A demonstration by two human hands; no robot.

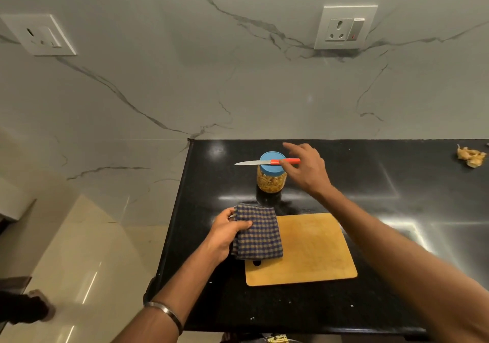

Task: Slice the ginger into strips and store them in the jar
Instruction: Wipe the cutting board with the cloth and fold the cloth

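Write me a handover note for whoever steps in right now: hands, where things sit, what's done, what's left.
Left hand grips the folded checked cloth at the wooden cutting board's left edge.
Right hand is at the red handle of the knife, which lies across the blue lid of the jar; whether it grips the handle is unclear.
Done: jar holds ginger strips and is lidded; the board is bare.
Left: peel scraps remain at the far right of the black counter; probably wipe the board and put the knife away.

The right hand pinches the knife lying across the lidded jar; the left hand grips a checked cloth on the cutting board.
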